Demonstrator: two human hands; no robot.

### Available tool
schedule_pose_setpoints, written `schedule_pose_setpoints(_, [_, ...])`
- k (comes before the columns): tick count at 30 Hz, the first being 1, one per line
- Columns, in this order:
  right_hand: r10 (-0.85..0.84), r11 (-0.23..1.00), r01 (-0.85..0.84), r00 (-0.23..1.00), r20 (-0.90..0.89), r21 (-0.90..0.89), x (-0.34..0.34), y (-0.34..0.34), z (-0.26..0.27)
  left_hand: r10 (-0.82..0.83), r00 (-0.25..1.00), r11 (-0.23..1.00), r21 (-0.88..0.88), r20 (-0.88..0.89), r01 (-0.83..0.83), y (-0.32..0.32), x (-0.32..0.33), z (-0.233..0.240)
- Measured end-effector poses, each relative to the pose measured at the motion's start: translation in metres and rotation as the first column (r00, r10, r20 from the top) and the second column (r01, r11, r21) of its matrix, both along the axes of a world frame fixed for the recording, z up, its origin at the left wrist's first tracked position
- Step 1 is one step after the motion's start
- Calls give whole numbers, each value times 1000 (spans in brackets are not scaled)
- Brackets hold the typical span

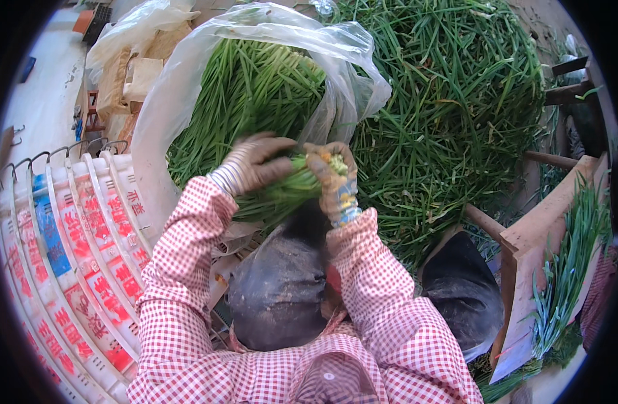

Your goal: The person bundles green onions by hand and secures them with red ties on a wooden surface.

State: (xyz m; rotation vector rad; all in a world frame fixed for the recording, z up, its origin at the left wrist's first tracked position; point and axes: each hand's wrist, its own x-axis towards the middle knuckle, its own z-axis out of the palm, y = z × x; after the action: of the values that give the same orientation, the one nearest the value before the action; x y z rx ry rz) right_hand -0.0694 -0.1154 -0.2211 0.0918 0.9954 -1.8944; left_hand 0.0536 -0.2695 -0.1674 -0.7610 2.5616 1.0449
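Note:
My right hand (333,177), in a soiled work glove, grips a bunch of garlic chives (304,182) near its pale stem ends. Beside it, my gloved left hand (258,164) is over the leafy side of the bunch, blurred, with its fingers apart; whether it touches the leaves is hard to tell. The bunch's leaves hang down to the left, above my dark-covered knee (278,288). Just beyond my hands, a clear plastic bag (157,116) stands with its mouth spread wide, packed with more chives (248,96) laid mostly lengthwise.
A large loose heap of chives (440,111) spreads to the right of the bag. At left stands a white plastic basket (81,242) bearing red writing. A wooden bench (528,262) at right carries chives (566,272). Cardboard (142,78) and bricks (92,108) lie at upper left.

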Motion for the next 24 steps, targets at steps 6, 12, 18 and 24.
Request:
schedule_pose_setpoints(6, [-33, 914, -52, 978, -204, -402, -50, 39, 87, -283, 916, 763, -512, 283, 394, -22, 69, -63])
schedule_pose_setpoints(12, [-297, 866, 15, 820, -489, -501, -190, 117, 206, 232, 964, 970, 48, 132, -240, -22, 78, 8])
schedule_pose_setpoints(18, [-235, 968, 27, 454, -860, -250, -206, 151, 259, 89, 988, 833, -534, -127, -143, 72, 30, 184])
schedule_pose_setpoints(24, [-245, 953, -116, 239, -940, -278, -166, 173, 324, 208, 934, 300, 928, -289, 220, 198, -17, 218])
